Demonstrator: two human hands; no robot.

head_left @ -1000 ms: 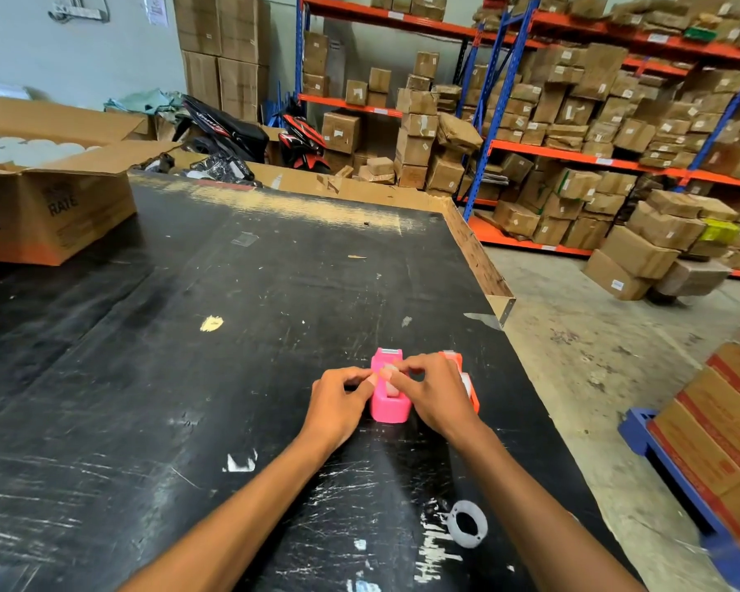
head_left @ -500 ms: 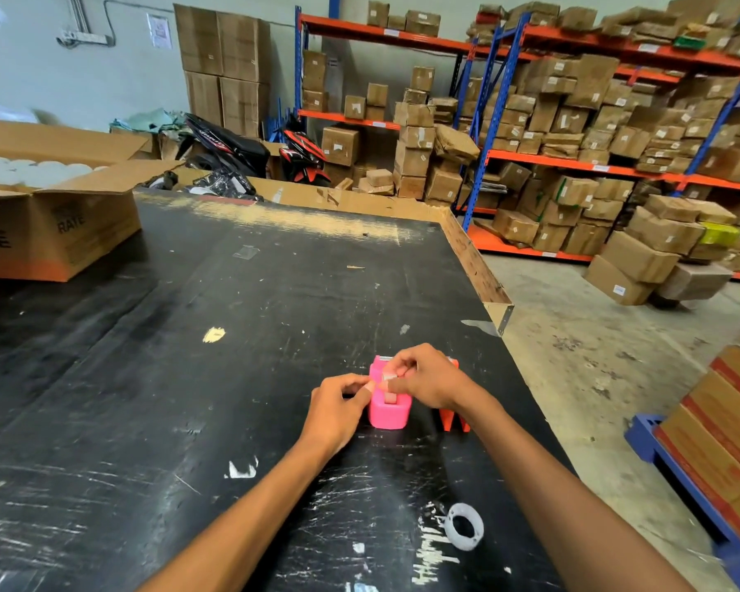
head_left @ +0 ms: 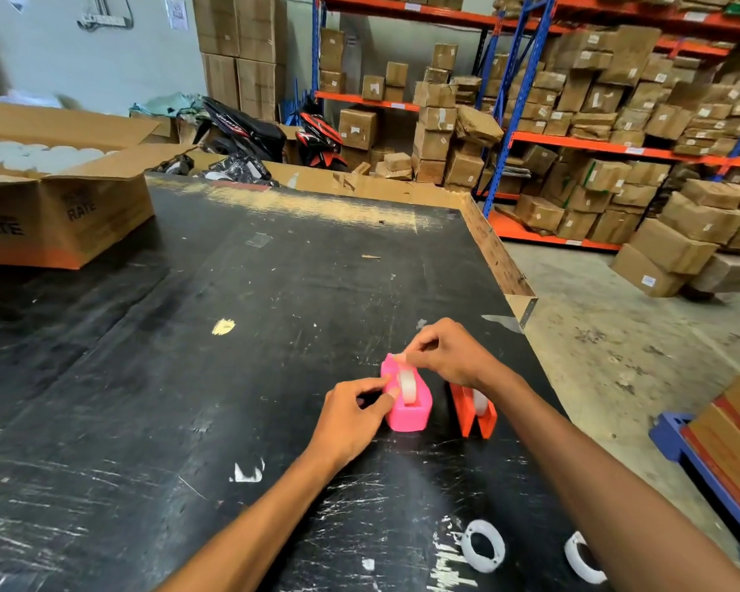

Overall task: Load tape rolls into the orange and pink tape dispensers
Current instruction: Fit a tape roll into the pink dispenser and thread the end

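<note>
Pink dispenser (head_left: 406,403) is sitting mid-frame on the black worktop (head_left: 231,378), left hand (head_left: 351,416) steadying it while right hand (head_left: 449,356) is pinching its tape end (head_left: 400,357); the upper-left carton (head_left: 60,215) is reading "RATE".

A warehouse: steel shelving (head_left: 530,143) crammed with cardboard boxes (head_left: 667,245), more stacked on the concrete floor (head_left: 594,335).

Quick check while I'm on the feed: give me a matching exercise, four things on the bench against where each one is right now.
Things:
1. pink plastic tape dispenser
2. orange plastic tape dispenser
3. open cardboard box
4. two white tape rings

Places:
A. far left of the black table
B. near edge, beside the right forearm
C. between the left hand and right hand
D. just right of the pink one

Pairs: 1-C, 2-D, 3-A, 4-B
</note>
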